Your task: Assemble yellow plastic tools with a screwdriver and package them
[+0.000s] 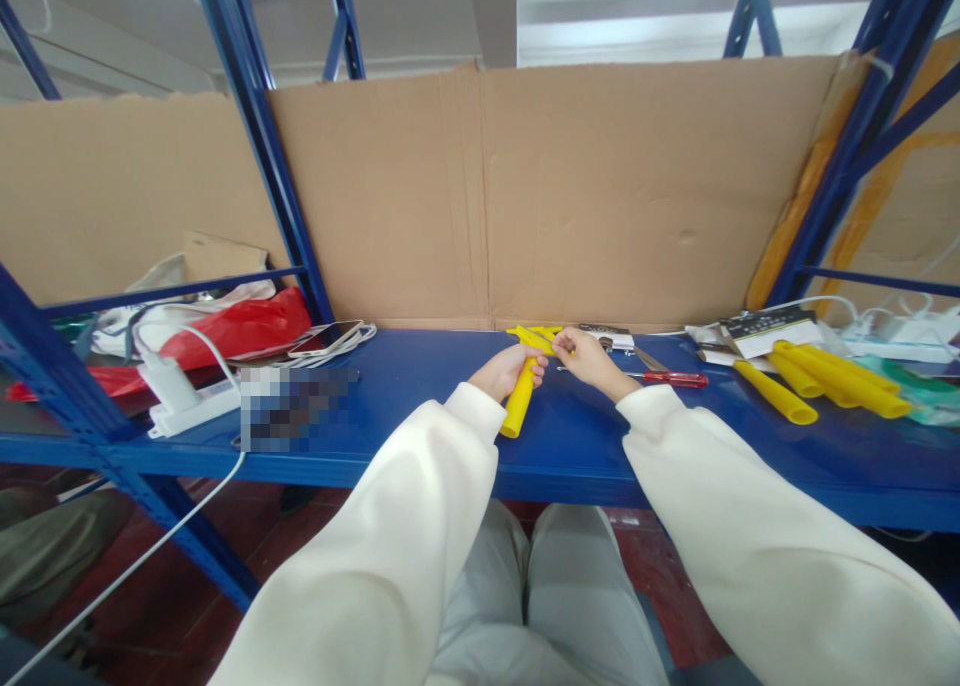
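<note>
My left hand is wrapped round a yellow tube, whose open end points down toward me over the blue shelf. My right hand is closed in a pinch at the upper end of that tube; what its fingertips hold is too small to make out. More yellow pieces lie just behind my hands, partly hidden by them. Beside my right hand is a red-handled screwdriver, with a small black and white packet behind it.
Several yellow tubes and a black and white box lie at the right. At the left are a phone, a white power strip and a red bag. Cardboard stands along the back between blue posts.
</note>
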`<state>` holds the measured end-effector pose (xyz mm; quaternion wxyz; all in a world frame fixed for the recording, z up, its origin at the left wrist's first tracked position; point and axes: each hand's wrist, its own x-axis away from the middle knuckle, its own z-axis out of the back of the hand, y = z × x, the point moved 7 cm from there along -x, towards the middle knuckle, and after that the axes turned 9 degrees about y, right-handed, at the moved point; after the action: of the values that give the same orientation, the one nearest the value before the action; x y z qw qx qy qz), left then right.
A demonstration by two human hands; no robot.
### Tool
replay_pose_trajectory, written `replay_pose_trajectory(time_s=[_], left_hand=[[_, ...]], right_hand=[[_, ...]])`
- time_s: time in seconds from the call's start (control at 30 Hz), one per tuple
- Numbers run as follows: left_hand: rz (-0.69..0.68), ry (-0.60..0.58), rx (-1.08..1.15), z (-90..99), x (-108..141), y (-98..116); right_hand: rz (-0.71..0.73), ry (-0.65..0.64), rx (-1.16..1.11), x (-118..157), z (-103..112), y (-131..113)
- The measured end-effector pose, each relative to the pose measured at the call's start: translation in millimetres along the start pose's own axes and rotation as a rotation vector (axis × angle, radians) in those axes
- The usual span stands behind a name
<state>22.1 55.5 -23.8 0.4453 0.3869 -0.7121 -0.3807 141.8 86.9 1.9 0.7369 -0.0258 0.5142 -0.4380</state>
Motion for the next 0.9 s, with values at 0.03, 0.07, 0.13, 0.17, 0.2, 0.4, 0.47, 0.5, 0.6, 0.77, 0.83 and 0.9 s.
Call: replay_pose_trajectory(time_s=[0.03, 0.07, 0.13, 0.17, 0.2, 0.4, 0.47, 0.5, 0.6, 0.77, 0.83, 0.9], left_hand=[[0.004, 0.001, -0.002, 0.2, -0.2, -0.3], [0.006, 0.002, 0.0, 0.4, -0.4, -0.3], [0.003, 0.008, 0.007, 1.0, -0.6, 0.1], [0.001, 0.011, 0.01, 1.2, -0.6, 0.3], [-0.001, 0.014, 0.013, 1.4, -0.4, 0.5], [-0.005, 0.015, 0.021, 0.7, 0.6, 1.6], [-0.005, 0.018, 0.031, 1.5, -0.2, 2.2], [-0.004, 0.017, 0.039, 1.9, -0.8, 2.5], [0.002, 0.014, 0.053, 3.1, -2.8, 2.5], [-0.015, 0.035, 0.036, 4.1, -3.1, 2.4], [-0.021, 0.038, 0.032, 3.7, -2.6, 2.5], [-0.022, 0.035, 0.027, 3.4, -2.5, 2.5]], right_hand=[[0.006, -0.006, 0.007, 0.2, 0.0, -0.7], [0.009, -0.012, 0.016, 0.4, 0.2, -1.2], [0.011, -0.023, 0.038, 0.9, 0.5, -2.2], [0.013, -0.027, 0.05, 1.2, 0.7, -2.5], [0.018, -0.03, 0.061, 1.4, 0.8, -3.0], [0.109, -0.01, 0.088, 2.0, 2.0, -6.6], [0.126, -0.013, 0.091, 2.5, 2.3, -7.0], [0.132, -0.017, 0.092, 2.8, 2.3, -7.1], [0.143, -0.026, 0.093, 3.6, 2.7, -7.4], [0.145, -0.03, 0.116, 3.7, 2.3, -6.1], [0.151, -0.033, 0.128, 3.6, 1.8, -6.4], [0.157, -0.041, 0.139, 3.7, 1.4, -7.3]])
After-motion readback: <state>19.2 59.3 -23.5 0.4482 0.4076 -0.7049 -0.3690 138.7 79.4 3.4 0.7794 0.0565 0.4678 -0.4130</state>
